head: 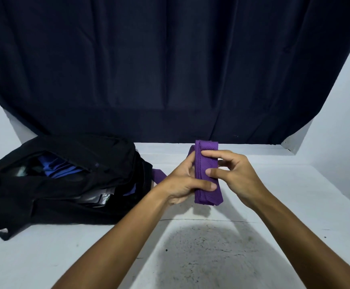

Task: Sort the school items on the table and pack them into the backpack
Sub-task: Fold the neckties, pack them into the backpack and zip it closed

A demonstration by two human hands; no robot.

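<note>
While both my left hand (pixel 187 180) and right hand (pixel 235 176) gripped the folded purple tie (pixel 207 170) right of the backpack (pixel 61 180), I feared its loose tail might unravel the folds.

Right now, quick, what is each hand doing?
Left hand: closed around the folded purple ribbed fabric strip.
Right hand: fingers pinching the same strip from the front.

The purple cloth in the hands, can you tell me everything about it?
The purple cloth is a long ribbed fabric strip, maybe a tie, folded into a thick upright bundle above the white table. The left hand grips it from the side; the right hand pinches its front. A loose tail trails toward the open black backpack.
</note>
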